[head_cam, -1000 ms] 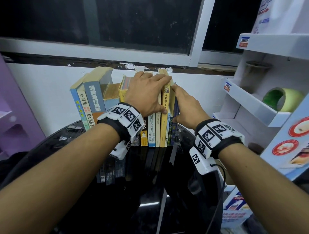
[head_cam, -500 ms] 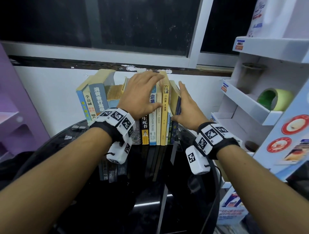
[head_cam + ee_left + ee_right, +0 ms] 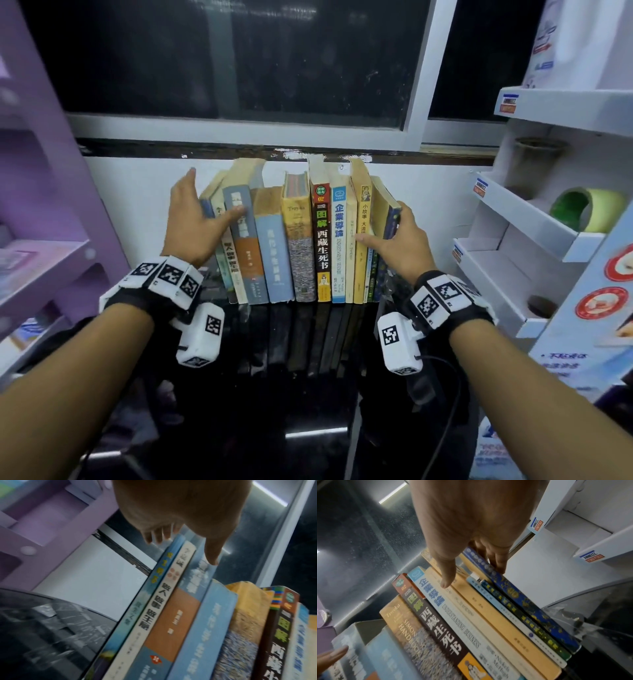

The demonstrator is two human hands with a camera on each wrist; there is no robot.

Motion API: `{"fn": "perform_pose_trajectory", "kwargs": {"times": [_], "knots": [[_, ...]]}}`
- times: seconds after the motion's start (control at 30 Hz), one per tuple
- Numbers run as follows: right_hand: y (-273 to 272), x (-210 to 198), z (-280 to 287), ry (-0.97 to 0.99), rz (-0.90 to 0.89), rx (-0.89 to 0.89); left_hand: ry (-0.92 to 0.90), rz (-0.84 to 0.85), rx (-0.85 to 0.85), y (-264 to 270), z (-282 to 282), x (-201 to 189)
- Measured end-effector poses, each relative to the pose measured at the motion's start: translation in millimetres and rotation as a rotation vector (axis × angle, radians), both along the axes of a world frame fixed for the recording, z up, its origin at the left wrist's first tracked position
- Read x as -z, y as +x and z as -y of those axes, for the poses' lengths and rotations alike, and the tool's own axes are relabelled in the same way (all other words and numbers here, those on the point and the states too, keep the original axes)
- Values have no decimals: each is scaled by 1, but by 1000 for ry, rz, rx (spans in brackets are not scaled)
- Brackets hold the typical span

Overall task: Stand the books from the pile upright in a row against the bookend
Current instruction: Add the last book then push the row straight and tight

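Note:
A row of books (image 3: 322, 240) stands upright on the black glossy table (image 3: 308, 394), spines toward me, against the white wall. My left hand (image 3: 202, 219) lies at the row's left end, straight fingers along the outer thin blue book (image 3: 154, 588), thumb on the grey-blue spine (image 3: 199, 574). My right hand (image 3: 394, 229) is at the right end, its fingers flat on the dark blue book's cover (image 3: 513, 592) and its thumb resting on the yellow spines (image 3: 471, 595). A clear plastic piece (image 3: 565, 616), possibly the bookend, sits at the row's right foot. The leftmost books lean slightly.
A white display rack (image 3: 534, 219) with a green tape roll (image 3: 589, 209) stands close on the right. A purple shelf unit (image 3: 44, 212) is on the left. The dark window (image 3: 239, 61) and its white sill run behind the books.
My left hand left the tops of the middle books and went to the row's left end. The left books now stand straighter. My right hand stays at the right end.

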State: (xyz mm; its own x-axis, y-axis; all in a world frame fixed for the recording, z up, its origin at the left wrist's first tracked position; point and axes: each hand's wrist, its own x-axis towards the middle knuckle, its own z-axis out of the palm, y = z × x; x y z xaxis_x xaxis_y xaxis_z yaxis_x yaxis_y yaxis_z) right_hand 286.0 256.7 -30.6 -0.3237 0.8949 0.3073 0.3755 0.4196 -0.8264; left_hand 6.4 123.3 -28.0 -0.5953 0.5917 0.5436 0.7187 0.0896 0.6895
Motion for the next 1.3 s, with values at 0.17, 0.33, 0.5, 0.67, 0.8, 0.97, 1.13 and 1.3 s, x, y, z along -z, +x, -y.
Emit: {"fn": "perform_pose_trajectory", "kwargs": {"times": [0.17,0.33,0.5,0.67,0.8,0.97,1.13,1.3], "knots": [[-10,5,5,23,-44,48,-90,246,177,-2,4,9],[-12,6,4,26,-22,59,-170,197,106,4,1,7],[-9,5,0,30,17,60,-212,125,46,14,-4,7],[-3,3,-4,18,34,83,-332,-13,32,24,-10,-4],[3,0,-3,22,69,79,-358,-50,23,29,-13,-5],[-1,2,-4,32,97,64,-285,-8,33,24,-8,3],[-10,6,-7,60,116,84,-224,24,42,18,-3,9],[-13,7,-7,84,138,89,-197,6,41,13,-1,11]]}}
